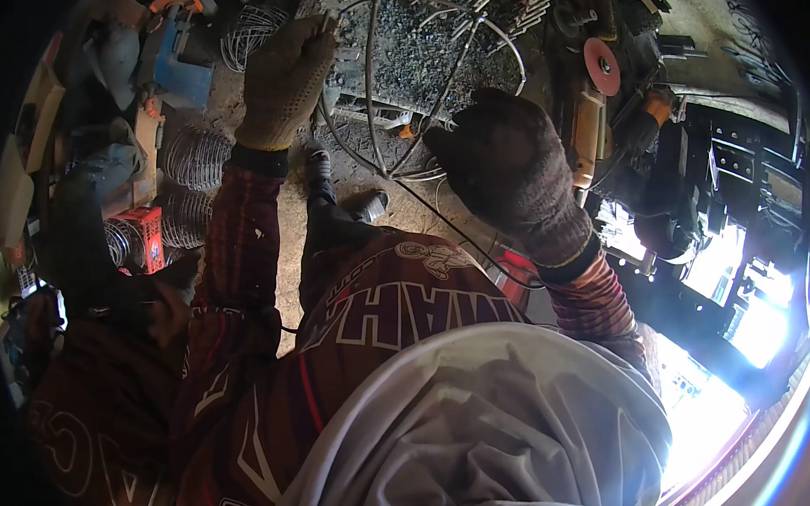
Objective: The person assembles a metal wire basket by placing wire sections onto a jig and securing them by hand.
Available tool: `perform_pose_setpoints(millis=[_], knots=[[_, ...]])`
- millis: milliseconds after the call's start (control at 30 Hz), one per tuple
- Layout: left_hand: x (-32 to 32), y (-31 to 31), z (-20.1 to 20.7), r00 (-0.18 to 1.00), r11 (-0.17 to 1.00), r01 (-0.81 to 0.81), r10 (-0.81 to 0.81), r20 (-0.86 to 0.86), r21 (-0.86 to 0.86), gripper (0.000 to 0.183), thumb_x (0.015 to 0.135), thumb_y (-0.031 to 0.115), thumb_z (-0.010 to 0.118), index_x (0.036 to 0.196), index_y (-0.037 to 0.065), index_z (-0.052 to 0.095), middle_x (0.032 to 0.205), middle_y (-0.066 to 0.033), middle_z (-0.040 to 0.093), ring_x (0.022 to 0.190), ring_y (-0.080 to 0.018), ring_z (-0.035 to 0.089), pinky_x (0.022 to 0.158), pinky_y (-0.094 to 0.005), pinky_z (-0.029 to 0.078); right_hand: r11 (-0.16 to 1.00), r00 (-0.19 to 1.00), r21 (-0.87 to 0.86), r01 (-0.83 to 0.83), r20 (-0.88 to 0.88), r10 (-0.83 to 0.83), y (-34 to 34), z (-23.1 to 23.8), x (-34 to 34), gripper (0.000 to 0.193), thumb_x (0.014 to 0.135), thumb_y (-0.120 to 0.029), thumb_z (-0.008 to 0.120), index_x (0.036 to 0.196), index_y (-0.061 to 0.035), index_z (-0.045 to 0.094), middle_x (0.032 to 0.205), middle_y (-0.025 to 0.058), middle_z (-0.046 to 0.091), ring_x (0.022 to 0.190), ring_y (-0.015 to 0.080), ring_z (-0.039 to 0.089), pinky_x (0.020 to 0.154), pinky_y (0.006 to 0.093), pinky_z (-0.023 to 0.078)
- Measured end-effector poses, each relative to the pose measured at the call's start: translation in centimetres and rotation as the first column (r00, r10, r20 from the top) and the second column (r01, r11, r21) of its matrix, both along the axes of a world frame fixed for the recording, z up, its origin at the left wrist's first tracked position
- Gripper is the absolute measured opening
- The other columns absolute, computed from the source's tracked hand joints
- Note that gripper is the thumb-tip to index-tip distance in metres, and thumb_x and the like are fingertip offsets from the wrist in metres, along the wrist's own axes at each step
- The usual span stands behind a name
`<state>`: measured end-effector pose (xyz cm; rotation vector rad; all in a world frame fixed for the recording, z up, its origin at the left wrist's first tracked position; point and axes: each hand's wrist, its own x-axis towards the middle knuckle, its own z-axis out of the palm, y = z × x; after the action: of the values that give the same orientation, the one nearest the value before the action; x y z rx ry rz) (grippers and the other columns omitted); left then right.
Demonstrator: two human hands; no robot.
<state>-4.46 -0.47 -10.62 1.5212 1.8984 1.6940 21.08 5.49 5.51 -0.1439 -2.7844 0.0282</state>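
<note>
A round frame of bent metal wire [370,73], with wires crossing inside its ring, stands over a worktable [349,65] strewn with dark bits. My left hand [284,84], in a light dotted work glove, is closed on the left side of the ring. On the other side my right hand [506,163], in a dark, worn glove, is curled close to the frame's lower right. Its fingers are bent, and what they hold, if anything, is hidden by the glove. A thin dark cable [459,230] runs from below the frame towards my right forearm.
Several metal rods [531,9] lie at the table's far end. An angle grinder's pink disc [600,65] is to the right, near an orange-and-black tool [655,106]. On the left are a blue metal piece [178,71], coiled wire rings [194,156] and a red crate [147,235].
</note>
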Motion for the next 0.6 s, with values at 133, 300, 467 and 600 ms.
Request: perform_pose_setpoints(millis=[133, 300, 467, 600], knots=[[-0.3, 0.1, 0.0, 0.999, 1.0, -0.003, 0.003, -0.05, 0.007, 0.024, 0.098, 0.019, 0.073, 0.118, 0.006, 0.07, 0.082, -0.006, 0.071, 0.071, -0.0135, 0.068, 0.065, -0.0296, 0.055, 0.998, 1.0, -0.055, -0.014, -0.002, 0.014, 0.6, -0.9, -0.3, 0.016, 0.069, -0.015, 0.073, 0.084, -0.0102, 0.071, 0.064, 0.0019, 0.051, 0.068, 0.0229, 0.059, 0.062, 0.0381, 0.051], [0.0, -0.1, 0.4, 0.999, 0.999, 0.02, -0.021, 0.042, 0.025, 0.023, 0.098, 0.018, 0.073, 0.117, 0.005, 0.069, 0.082, -0.005, 0.07, 0.07, -0.0131, 0.068, 0.063, -0.0302, 0.053, 1.0, 0.995, -0.025, -0.001, 0.098, 0.003, 0.5, -0.2, 1.0, 0.024, 0.07, -0.013, 0.075, 0.093, -0.0105, 0.074, 0.071, 0.0044, 0.057, 0.075, 0.0262, 0.063, 0.07, 0.0405, 0.054], [-0.2, 0.2, -0.2, 0.999, 0.998, 0.034, -0.035, 0.03, 0.048, 0.023, 0.099, 0.017, 0.073, 0.117, 0.005, 0.069, 0.08, -0.0045, 0.069, 0.068, -0.0119, 0.066, 0.061, -0.0297, 0.053, 1.0, 0.999, 0.023, -0.014, -0.029, 0.014, 0.2, -0.3, -0.1, 0.015, 0.071, -0.016, 0.073, 0.085, -0.0102, 0.073, 0.065, 0.0027, 0.053, 0.07, 0.024, 0.06, 0.063, 0.0382, 0.052], [0.2, -0.2, 0.3, 0.995, 0.999, 0.04, -0.041, 0.087, 0.009, 0.023, 0.098, 0.017, 0.073, 0.118, 0.005, 0.069, 0.082, -0.0047, 0.069, 0.069, -0.0118, 0.066, 0.062, -0.0299, 0.053, 0.999, 0.999, -0.032, 0.003, 0.042, -0.001, 0.7, -0.6, 0.0, 0.014, 0.071, -0.016, 0.073, 0.084, -0.0113, 0.073, 0.065, 0.0029, 0.053, 0.07, 0.024, 0.059, 0.062, 0.0383, 0.052]])
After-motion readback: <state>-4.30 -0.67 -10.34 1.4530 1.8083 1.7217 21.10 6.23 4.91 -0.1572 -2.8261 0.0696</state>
